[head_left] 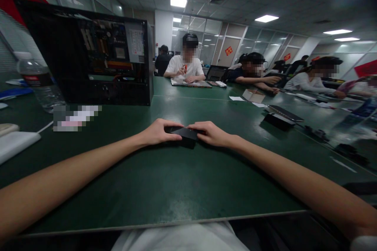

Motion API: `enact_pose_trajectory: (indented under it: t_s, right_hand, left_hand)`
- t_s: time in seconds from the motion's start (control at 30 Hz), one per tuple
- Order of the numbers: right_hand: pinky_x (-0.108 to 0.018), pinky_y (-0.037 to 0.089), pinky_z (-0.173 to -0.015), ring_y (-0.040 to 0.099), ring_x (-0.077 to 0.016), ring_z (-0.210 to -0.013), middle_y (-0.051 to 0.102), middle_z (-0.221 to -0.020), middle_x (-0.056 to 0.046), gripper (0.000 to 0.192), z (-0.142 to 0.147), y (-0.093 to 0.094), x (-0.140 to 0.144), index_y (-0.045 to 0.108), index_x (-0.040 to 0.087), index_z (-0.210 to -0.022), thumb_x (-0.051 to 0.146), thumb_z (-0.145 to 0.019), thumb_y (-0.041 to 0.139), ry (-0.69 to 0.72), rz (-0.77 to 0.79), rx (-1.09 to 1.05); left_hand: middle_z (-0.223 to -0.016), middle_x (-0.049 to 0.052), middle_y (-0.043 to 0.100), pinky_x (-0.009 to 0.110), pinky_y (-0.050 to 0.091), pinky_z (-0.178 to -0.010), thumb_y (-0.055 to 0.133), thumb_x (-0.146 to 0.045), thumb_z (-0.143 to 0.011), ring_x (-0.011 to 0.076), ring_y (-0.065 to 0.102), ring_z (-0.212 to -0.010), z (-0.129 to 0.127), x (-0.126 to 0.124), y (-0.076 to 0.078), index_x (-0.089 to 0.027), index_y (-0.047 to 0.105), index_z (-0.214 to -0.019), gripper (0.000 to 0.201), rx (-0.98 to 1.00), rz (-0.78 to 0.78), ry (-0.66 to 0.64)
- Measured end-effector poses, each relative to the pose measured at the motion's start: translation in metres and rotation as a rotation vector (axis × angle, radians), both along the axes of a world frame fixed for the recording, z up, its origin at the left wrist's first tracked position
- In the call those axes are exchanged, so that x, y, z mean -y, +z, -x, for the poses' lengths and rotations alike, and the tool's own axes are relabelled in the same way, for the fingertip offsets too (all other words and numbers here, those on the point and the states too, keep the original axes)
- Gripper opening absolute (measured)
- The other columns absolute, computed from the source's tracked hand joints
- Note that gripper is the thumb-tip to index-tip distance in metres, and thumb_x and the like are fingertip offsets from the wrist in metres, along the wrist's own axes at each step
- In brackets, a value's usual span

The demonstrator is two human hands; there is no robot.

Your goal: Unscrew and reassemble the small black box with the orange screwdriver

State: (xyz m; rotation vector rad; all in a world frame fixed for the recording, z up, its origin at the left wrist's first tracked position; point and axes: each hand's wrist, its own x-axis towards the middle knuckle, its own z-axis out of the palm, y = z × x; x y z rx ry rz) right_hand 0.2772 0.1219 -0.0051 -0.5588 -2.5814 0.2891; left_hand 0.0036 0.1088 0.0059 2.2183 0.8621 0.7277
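Observation:
A small black box (186, 135) rests on the green tabletop in front of me, turned slightly at an angle. My left hand (160, 131) grips its left end, thumb along the near side and fingers over the far side. At the opposite end, my right hand (207, 132) has its fingers closed around the right edge. Both hands partly cover the box, so its full outline and any markings are hidden.
An opened black computer case (118, 59) stands at the back left beside a plastic bottle (39, 82). A white object (17, 143) lies at far left. Toward the right are a dark flat box (279, 119), an open carton (253, 96) and cables. Several people sit across the green table (176, 188).

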Motion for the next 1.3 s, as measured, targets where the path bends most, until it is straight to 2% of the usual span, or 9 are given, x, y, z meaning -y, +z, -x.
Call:
enact_pose_trajectory:
  t_s: [0.17,0.3,0.4,0.53,0.63,0.87,1.03,1.2,1.3]
  right_hand:
    - [-0.031,0.051,-0.086,0.066,-0.0185,-0.094,0.071,-0.108,-0.012,0.038,-0.007,0.006,0.006,0.064,0.014,-0.130,0.018,-0.095,0.049,-0.028,-0.035,0.053]
    - [-0.031,0.050,-0.083,0.064,-0.0183,-0.091,0.069,-0.103,-0.011,0.036,-0.022,0.008,0.004,0.064,0.014,-0.128,0.023,-0.098,0.049,-0.098,-0.074,0.125]
    - [-0.032,0.051,-0.083,0.063,-0.0191,-0.090,0.067,-0.103,-0.011,0.036,-0.032,0.008,0.001,0.064,0.015,-0.128,0.021,-0.096,0.049,-0.180,-0.105,0.167]
    - [-0.036,0.053,-0.087,0.064,-0.0220,-0.096,0.066,-0.110,-0.014,0.038,-0.037,0.005,-0.003,0.063,0.014,-0.129,0.020,-0.093,0.050,-0.292,-0.113,0.199]
    - [-0.039,0.053,-0.093,0.065,-0.0242,-0.103,0.065,-0.118,-0.015,0.038,-0.035,0.003,-0.002,0.063,0.014,-0.128,0.022,-0.094,0.051,-0.364,-0.109,0.228]
    - [-0.040,0.054,-0.092,0.066,-0.0251,-0.104,0.065,-0.122,-0.015,0.035,-0.030,0.005,0.004,0.064,0.015,-0.126,0.030,-0.098,0.049,-0.419,-0.119,0.296]
    - [-0.042,0.051,-0.100,0.063,-0.0247,-0.111,0.066,-0.122,-0.015,0.039,-0.018,0.011,0.015,0.065,0.015,-0.122,0.040,-0.104,0.040,-0.352,-0.097,0.118]
    - [-0.048,0.047,-0.106,0.057,-0.0285,-0.125,0.060,-0.138,-0.017,0.057,0.011,0.012,0.041,0.052,0.018,-0.140,0.051,-0.095,0.058,-0.239,-0.049,0.073]
    - [-0.047,0.048,-0.106,0.059,-0.0286,-0.125,0.061,-0.138,-0.017,0.056,0.026,0.010,0.051,0.050,0.019,-0.143,0.045,-0.094,0.061,-0.230,-0.033,0.108]
  left_hand:
    - [-0.115,0.007,0.076,0.034,0.049,-0.097,0.079,-0.048,-0.079,0.0274,0.069,-0.108,-0.001,0.000,-0.001,-0.018,0.074,-0.122,0.053,0.004,-0.041,0.021]
    - [-0.115,0.009,0.076,0.034,0.050,-0.093,0.076,-0.048,-0.081,0.0265,0.069,-0.105,-0.002,-0.001,0.000,-0.015,0.074,-0.120,0.052,0.087,0.016,0.030]
    - [-0.110,0.010,0.077,0.032,0.051,-0.087,0.072,-0.052,-0.083,0.0252,0.069,-0.099,-0.002,-0.006,-0.002,-0.013,0.075,-0.115,0.051,0.200,0.047,0.117]
    - [-0.078,0.009,0.074,0.028,0.048,-0.067,0.056,-0.065,-0.089,0.0196,0.065,-0.070,-0.001,-0.012,-0.008,-0.010,0.078,-0.088,0.059,0.266,0.035,0.308]
    - [-0.062,0.006,0.067,0.027,0.043,-0.058,0.045,-0.068,-0.094,0.0163,0.058,-0.056,0.000,-0.017,-0.010,-0.010,0.077,-0.081,0.068,0.218,0.027,0.359]
    - [-0.083,0.008,0.078,0.029,0.047,-0.067,0.058,-0.055,-0.089,0.0223,0.068,-0.074,0.010,-0.028,-0.007,-0.014,0.081,-0.088,0.047,0.037,-0.067,0.379]
    - [-0.086,0.009,0.079,0.031,0.046,-0.071,0.063,-0.046,-0.085,0.0236,0.068,-0.077,0.011,-0.028,-0.010,-0.018,0.083,-0.092,0.036,-0.114,-0.169,0.380]
    - [-0.080,0.007,0.077,0.029,0.044,-0.068,0.064,-0.042,-0.083,0.0219,0.066,-0.071,0.011,-0.029,-0.012,-0.019,0.082,-0.095,0.031,-0.184,-0.220,0.366]
    - [-0.082,0.008,0.077,0.028,0.044,-0.067,0.061,-0.044,-0.086,0.0230,0.067,-0.074,0.012,-0.029,-0.012,-0.018,0.081,-0.092,0.034,-0.187,-0.221,0.369]
